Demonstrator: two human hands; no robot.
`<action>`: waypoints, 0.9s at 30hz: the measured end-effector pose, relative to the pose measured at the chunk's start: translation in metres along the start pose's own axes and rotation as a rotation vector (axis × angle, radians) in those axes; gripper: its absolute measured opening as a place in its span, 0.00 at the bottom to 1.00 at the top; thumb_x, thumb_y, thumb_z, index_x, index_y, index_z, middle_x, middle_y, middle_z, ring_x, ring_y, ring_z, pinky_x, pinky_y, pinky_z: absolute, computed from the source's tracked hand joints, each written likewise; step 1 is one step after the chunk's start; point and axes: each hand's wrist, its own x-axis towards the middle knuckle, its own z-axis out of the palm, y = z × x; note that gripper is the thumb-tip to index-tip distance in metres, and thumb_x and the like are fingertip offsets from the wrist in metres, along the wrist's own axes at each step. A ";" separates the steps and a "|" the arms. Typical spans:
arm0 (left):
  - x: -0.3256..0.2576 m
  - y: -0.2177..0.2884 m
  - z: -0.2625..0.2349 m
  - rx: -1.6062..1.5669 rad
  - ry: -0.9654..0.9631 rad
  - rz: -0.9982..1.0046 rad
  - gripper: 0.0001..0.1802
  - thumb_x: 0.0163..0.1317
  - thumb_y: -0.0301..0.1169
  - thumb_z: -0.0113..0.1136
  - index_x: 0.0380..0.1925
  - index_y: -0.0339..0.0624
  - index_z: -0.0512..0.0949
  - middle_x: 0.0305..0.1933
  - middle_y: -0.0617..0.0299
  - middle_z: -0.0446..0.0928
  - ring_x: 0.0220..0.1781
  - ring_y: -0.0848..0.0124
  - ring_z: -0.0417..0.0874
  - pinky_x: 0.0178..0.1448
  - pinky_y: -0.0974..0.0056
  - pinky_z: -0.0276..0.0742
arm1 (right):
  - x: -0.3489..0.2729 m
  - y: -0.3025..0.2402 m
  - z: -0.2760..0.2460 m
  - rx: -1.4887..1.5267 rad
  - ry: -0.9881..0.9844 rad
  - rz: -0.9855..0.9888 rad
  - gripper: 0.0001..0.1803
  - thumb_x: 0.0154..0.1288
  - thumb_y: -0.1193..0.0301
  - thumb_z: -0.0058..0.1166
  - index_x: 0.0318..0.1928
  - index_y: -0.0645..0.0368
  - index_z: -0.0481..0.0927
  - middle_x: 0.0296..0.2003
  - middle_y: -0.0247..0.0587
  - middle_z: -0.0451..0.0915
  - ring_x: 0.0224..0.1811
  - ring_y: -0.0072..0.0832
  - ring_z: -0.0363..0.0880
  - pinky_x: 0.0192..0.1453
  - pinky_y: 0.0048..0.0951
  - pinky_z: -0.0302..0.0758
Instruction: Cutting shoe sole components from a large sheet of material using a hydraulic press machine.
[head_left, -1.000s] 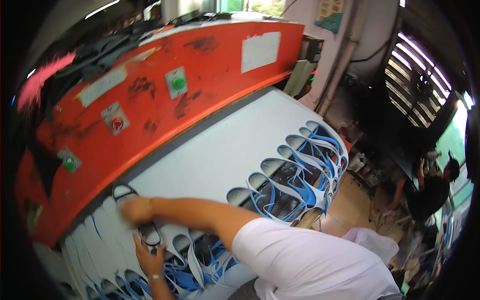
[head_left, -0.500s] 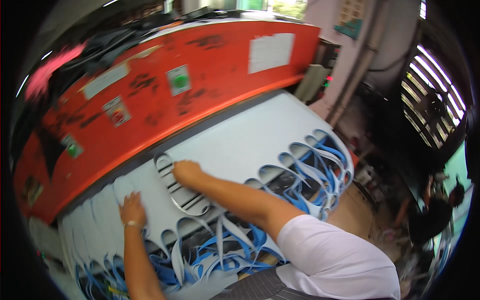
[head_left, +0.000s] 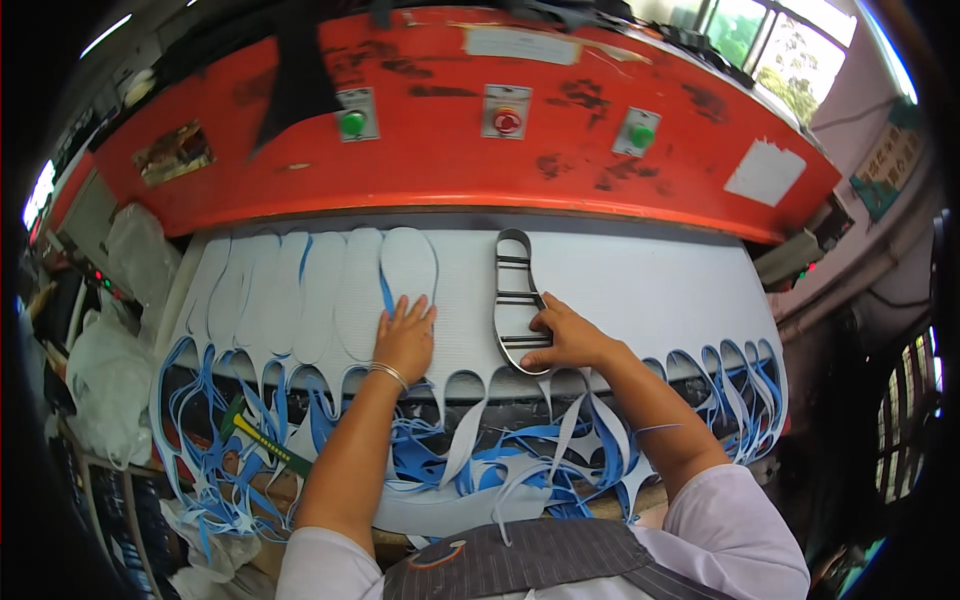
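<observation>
Right hand (head_left: 568, 338), in the head view, is partly curled, its thumb and fingers gripping the lower right edge of a sole-shaped metal frame (head_left: 518, 297). The frame rests on the white sheet (head_left: 640, 290), extending left of and beyond that hand. Left hand (head_left: 405, 348), fingers spread and gripping nothing, lies flat on the sheet, left of the frame and apart from it.

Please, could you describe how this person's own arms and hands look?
The left hand and right hand are both ungloved. A thin silvery bracelet circles the left wrist; the right wrist shows none. Short white sleeves leave the forearms bare.
</observation>
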 end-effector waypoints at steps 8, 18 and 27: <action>-0.017 -0.007 0.003 -0.119 0.087 0.029 0.25 0.68 0.34 0.45 0.65 0.50 0.68 0.75 0.64 0.58 0.79 0.61 0.47 0.79 0.49 0.37 | 0.064 -0.046 0.040 -0.047 0.225 0.062 0.44 0.51 0.45 0.66 0.61 0.62 0.73 0.68 0.68 0.58 0.69 0.54 0.62 0.70 0.38 0.64; -0.017 -0.015 0.012 -0.123 0.152 0.066 0.24 0.66 0.35 0.45 0.63 0.49 0.72 0.73 0.66 0.61 0.78 0.63 0.49 0.79 0.50 0.38 | 0.044 -0.051 0.081 0.037 0.354 -0.131 0.51 0.34 0.48 0.78 0.59 0.58 0.71 0.68 0.70 0.54 0.72 0.61 0.52 0.73 0.48 0.54; -0.021 -0.017 0.017 -0.207 0.268 0.106 0.20 0.60 0.32 0.50 0.53 0.45 0.79 0.66 0.64 0.71 0.75 0.60 0.59 0.77 0.47 0.46 | 0.031 -0.060 0.079 -0.056 0.443 -0.237 0.43 0.35 0.53 0.75 0.53 0.61 0.73 0.62 0.71 0.63 0.66 0.63 0.61 0.70 0.51 0.59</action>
